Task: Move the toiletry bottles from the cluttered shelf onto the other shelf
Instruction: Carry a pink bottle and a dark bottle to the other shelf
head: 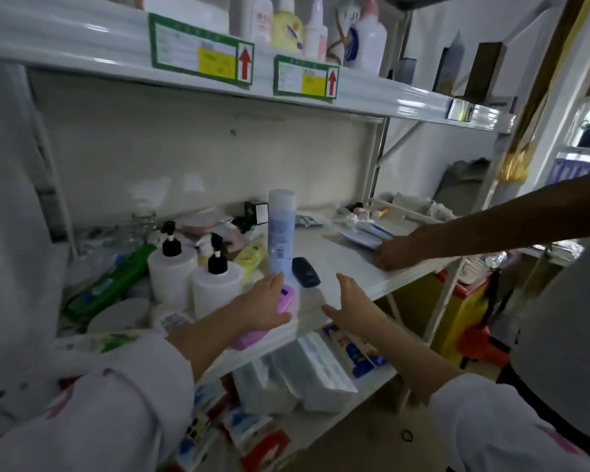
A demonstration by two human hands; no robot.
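Both hands reached w/ fingers apart, gripping nothing: left hand [265, 303] lay over a pink bottle [252, 335] at the cluttered shelf's [355, 267] front edge, right hand [353, 306] hovered nearby. Tall blue bottle [281, 233] stood upright just behind (another person's hand [394, 252] rested toward the shelf's right end).

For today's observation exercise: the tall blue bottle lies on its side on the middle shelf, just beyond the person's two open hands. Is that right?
Not quite. The head view shows the tall blue bottle standing upright, not on its side. The rest holds: it is on the middle shelf, just beyond the open left hand and right hand.
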